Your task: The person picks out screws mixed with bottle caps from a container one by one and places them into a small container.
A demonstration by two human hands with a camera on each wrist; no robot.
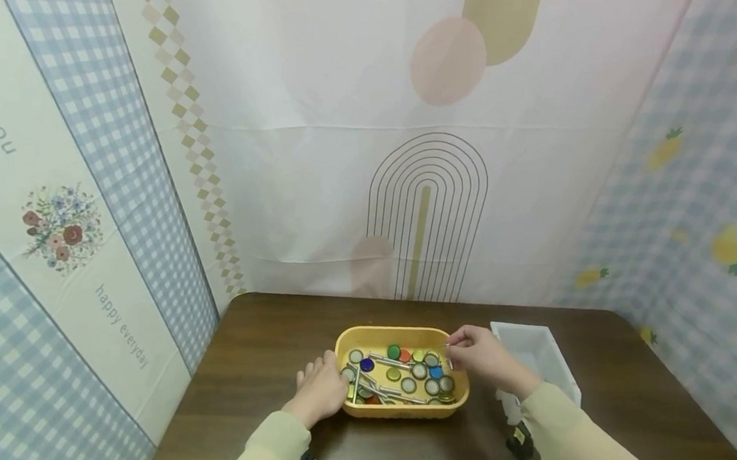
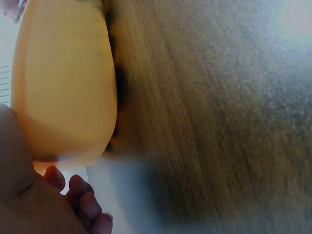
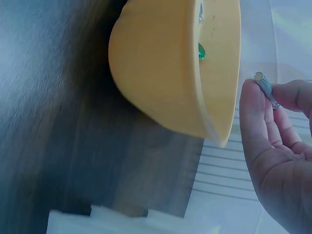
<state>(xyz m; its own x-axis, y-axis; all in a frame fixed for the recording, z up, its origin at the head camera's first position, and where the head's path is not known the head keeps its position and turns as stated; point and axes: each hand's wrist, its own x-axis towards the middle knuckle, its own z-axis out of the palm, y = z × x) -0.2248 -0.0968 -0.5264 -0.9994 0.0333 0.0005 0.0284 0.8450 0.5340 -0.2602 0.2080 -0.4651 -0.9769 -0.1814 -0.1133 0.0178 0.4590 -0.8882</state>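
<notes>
A yellow plastic basin (image 1: 403, 413) stands on the brown table, holding several bottle caps (image 1: 420, 371) and several metal bolts (image 1: 387, 361). My left hand (image 1: 320, 389) grips the basin's left end, with the thumb at the rim and the other fingers curled outside, as the left wrist view shows. Over the basin's right end, my right hand (image 1: 480, 356) pinches a single metal bolt (image 3: 265, 89) between thumb and fingers. In the right wrist view that bolt is clear of the basin's rim, and one green cap (image 3: 201, 51) shows inside.
A white box (image 1: 564, 362) stands right of the basin, partly hidden by my right forearm. Brown tabletop (image 1: 273, 336) extends left of the basin. A printed cloth (image 1: 314, 191) hangs along the table's back edge, with checked cloths at the sides.
</notes>
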